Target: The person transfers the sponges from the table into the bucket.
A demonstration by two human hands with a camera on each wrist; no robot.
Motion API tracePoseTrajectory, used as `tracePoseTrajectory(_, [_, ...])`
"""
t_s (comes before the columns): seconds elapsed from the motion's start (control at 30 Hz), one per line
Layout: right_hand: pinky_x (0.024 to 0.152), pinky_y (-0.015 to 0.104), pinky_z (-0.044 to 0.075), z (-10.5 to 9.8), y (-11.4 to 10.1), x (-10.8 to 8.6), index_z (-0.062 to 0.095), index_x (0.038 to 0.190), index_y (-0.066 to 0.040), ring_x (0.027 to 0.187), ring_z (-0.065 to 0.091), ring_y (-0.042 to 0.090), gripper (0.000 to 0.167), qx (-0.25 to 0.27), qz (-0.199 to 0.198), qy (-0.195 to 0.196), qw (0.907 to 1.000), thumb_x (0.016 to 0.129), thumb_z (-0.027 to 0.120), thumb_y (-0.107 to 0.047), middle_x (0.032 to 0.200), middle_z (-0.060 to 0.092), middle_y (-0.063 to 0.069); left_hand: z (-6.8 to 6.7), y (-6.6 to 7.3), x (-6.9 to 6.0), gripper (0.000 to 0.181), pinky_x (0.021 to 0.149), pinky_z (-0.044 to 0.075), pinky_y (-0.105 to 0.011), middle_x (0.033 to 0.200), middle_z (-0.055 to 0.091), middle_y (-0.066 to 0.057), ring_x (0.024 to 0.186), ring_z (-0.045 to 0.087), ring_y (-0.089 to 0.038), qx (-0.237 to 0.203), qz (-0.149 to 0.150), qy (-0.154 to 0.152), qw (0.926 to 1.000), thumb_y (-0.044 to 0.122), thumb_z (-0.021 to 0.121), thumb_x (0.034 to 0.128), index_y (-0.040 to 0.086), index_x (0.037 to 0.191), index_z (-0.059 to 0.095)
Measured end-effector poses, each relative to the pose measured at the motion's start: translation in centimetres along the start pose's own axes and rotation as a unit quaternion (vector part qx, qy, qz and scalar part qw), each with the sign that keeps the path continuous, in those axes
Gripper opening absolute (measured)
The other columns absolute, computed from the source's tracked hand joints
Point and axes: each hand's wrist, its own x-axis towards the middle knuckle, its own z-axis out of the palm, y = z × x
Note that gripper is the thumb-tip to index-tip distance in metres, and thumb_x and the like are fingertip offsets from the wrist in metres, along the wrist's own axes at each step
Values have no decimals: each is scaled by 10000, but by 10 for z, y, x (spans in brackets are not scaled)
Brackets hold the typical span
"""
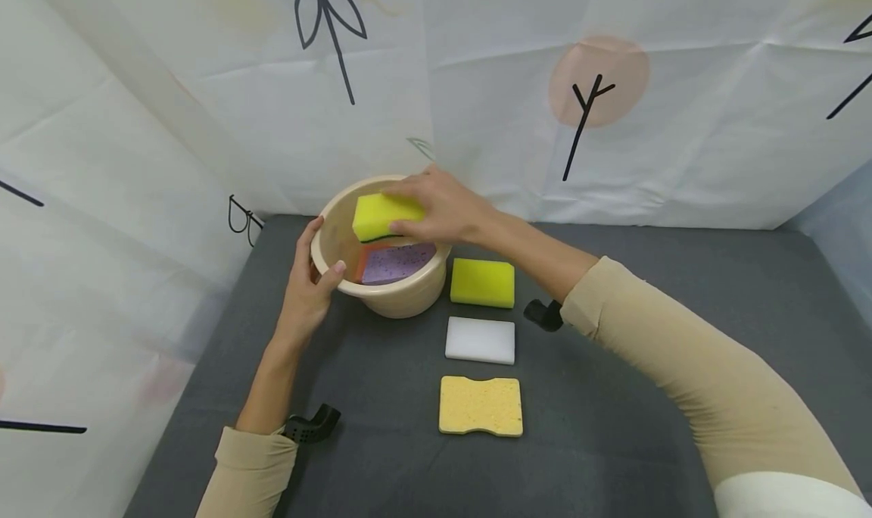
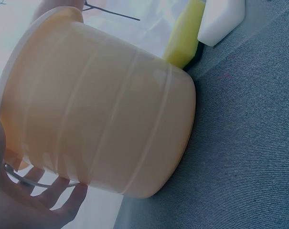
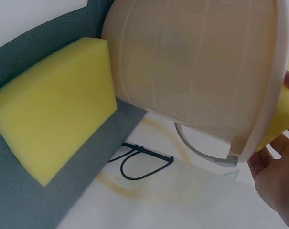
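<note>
A beige plastic bucket (image 1: 409,297) stands at the back of the table, tilted slightly toward me. My left hand (image 1: 305,297) grips its left rim, thumb over the edge and fingers along the outside wall, as the left wrist view also shows. Over the bucket's mouth, my right hand (image 1: 443,209) pinches a bright yellow sponge (image 1: 383,213) with a dark underside between thumb and fingers. Inside the bucket lies a purple speckled sponge (image 1: 398,264) with an orange piece (image 1: 363,262) beside it. Part of the bucket's inside is hidden by the right hand and held sponge.
Right of the bucket, a column runs toward me: a yellow sponge (image 1: 482,283), a white sponge (image 1: 480,341) and a pale yellow notched sponge (image 1: 480,406). They lie on a dark grey table (image 1: 613,427). A patterned white cloth (image 1: 477,124) hangs behind.
</note>
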Motion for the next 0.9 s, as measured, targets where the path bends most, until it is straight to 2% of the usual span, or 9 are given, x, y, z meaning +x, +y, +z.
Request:
tracePoseTrajectory(0.13, [1051,377,332,7,1,3,594,1378,-67,1236,520,272,530,-149,166,-10,9998,939,643,-359,1366,592,112,0,1,0,725,928,426,-171,1584,221,13,1379,341,-248,31,-22,1,10000,53,546,986,291,1580,206])
tracePoseTrajectory(0.47, [1024,440,326,22,-3,9,636,1348,-150,1226,476,267,475,-469,420,334,9975,946,621,-402,1367,597,48,0,1,-2,723,924,428,-183,1584,219,10,1369,350,-263,-41,-33,32,10000,53,547,984,286,1579,208])
tracePoseTrajectory(0.9, [1059,452,305,24,0,6,662,1312,-121,1270,475,273,432,-299,336,531,9976,974,602,-384,1372,597,62,0,0,0,729,950,421,-202,1597,194,8,1399,316,-262,199,-33,41,9998,109,566,982,300,1580,196])
